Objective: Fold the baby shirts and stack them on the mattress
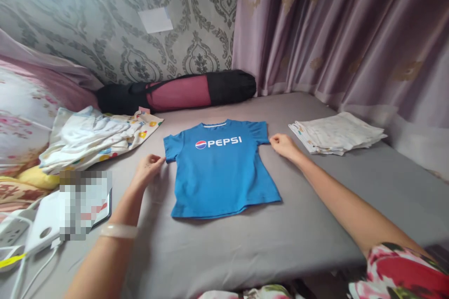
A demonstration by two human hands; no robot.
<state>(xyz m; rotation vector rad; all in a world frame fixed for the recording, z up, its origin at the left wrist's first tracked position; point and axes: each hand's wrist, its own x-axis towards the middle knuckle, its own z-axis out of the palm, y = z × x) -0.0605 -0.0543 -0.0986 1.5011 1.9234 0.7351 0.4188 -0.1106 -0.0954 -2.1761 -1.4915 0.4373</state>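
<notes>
A blue T-shirt (217,173) with a white PEPSI print lies spread flat, front up, on the grey bed sheet (196,257). Its collar points away from me and its hem faces me. At the left sleeve's edge, my left hand (149,168) pinches the cloth between thumb and fingers. My right hand (283,145) is closed in the same way on the lower corner of the right sleeve. Both sleeves stretch outward to the sides. A pale bangle (118,230) circles my left wrist.
Folded white cloths (338,133) are stacked at the right. Rumpled white and patterned cloths (101,133) lie at the left, above a blurred phone-like device, a white box (47,222) and cables. A long black and maroon bag (178,91) rests against the wall.
</notes>
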